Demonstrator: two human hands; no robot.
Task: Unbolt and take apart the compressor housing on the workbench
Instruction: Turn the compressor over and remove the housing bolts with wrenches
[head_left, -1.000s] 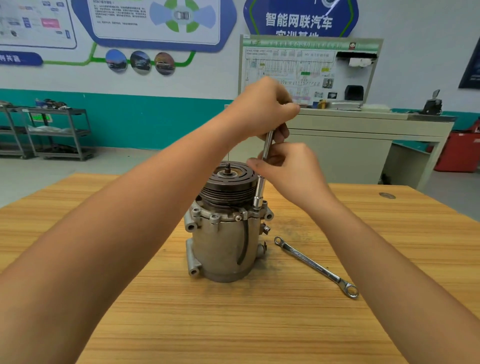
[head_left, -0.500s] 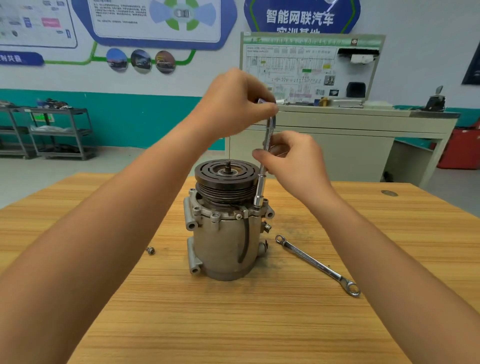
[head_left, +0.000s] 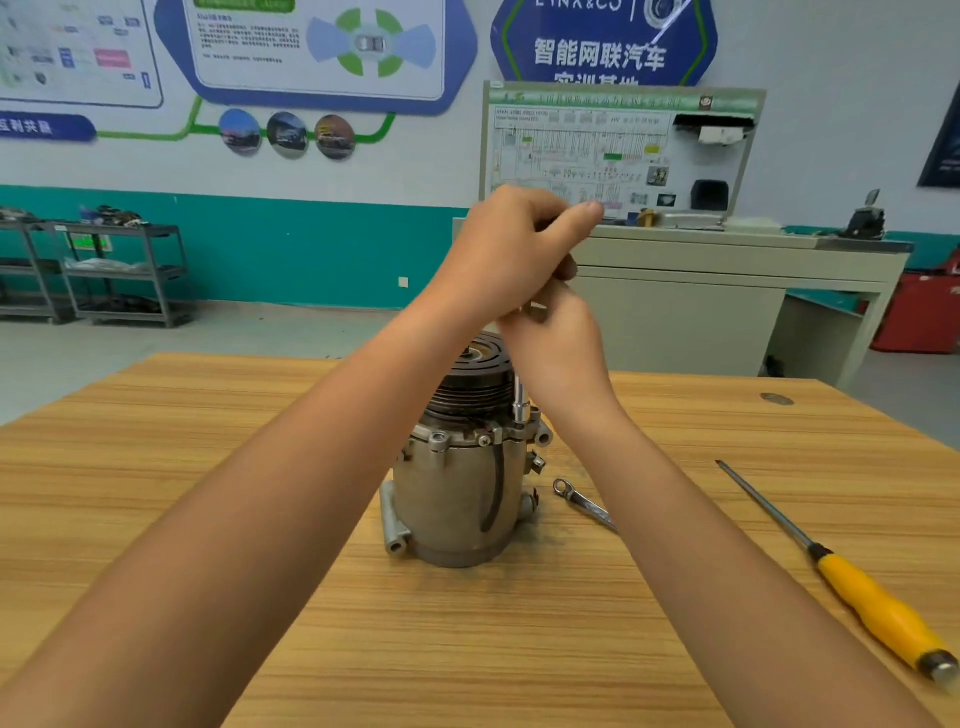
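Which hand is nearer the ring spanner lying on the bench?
Right. The right hand grips the socket driver low beside the compressor, above the spanner; the left hand holds the driver's top, higher and farther off.

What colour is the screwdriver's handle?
Yellow. The screwdriver lies on the table's right side, and its handle shows clearly in the head view.

I saw the compressor (head_left: 452, 499) on the workbench (head_left: 156, 467), socket driver (head_left: 519, 402) upright on it, wrench (head_left: 582, 501) and screwdriver (head_left: 878, 608) to its right.
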